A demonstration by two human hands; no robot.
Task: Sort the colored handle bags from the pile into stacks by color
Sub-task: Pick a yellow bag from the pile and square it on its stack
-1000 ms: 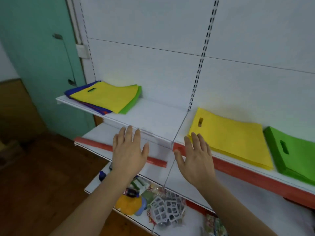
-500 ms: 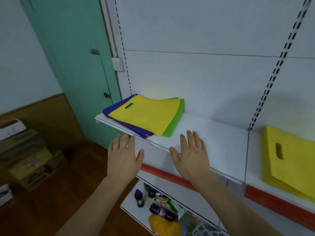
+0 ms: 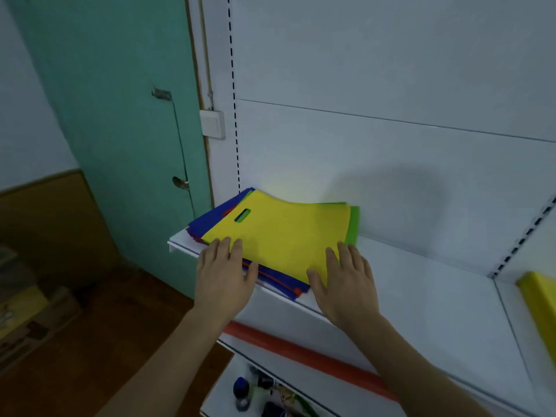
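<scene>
Head view:
- Teal door [image 3: 120,115] left of white shelf [image 3: 421,284].
- Mixed pile [image 3: 279,236], yellow bag on top, sits at shelf's left end.
- Left hand [image 3: 224,275] and right hand [image 3: 346,284]: flat, released, fingers on pile's front edge.

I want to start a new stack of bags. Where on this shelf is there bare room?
The white shelf is bare between the mixed pile and the yellow stack at the right edge. The left end is crowded: the pile fills it, with the left hand and right hand on its front edge.
</scene>
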